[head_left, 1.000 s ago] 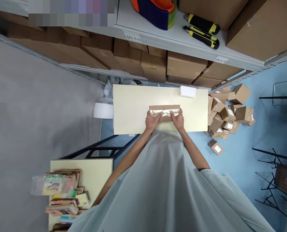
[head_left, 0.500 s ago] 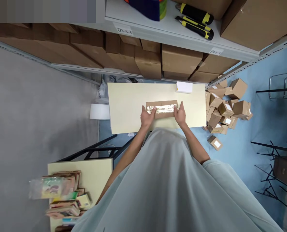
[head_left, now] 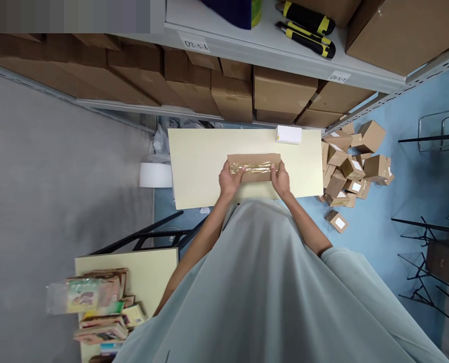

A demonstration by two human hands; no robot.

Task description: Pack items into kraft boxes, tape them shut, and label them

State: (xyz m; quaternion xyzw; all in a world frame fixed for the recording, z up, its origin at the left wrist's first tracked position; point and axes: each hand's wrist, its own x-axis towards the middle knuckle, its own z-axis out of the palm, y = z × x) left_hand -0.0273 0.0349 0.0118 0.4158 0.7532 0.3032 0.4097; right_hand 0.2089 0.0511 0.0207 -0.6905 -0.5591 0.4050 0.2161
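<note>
A flat cardboard box (head_left: pixel 255 176) with shiny clear tape along its top is between my hands, over the pale yellow table (head_left: pixel 198 171). My left hand (head_left: pixel 230 180) grips its left end, thumb on the taped face. At the opposite end my right hand (head_left: pixel 280 179) holds it the same way, with the fingers around the edge. Whether the box rests on the table or is lifted a little, I cannot tell. Behind it, near the table's far edge, lies a small white box (head_left: pixel 288 134).
Shelving with cardboard boxes (head_left: pixel 285 91) spans the far side; utility knives (head_left: pixel 307 38) lie on its upper shelf. Many small parcels (head_left: pixel 351 161) are heaped on the floor at right. Books and packets (head_left: pixel 103 307) cover part of a second table (head_left: pixel 152 272) at lower left.
The cardboard box has tilted and shifted slightly away from me, its tape glare fading. My right-hand fingers have closed further around its end.
</note>
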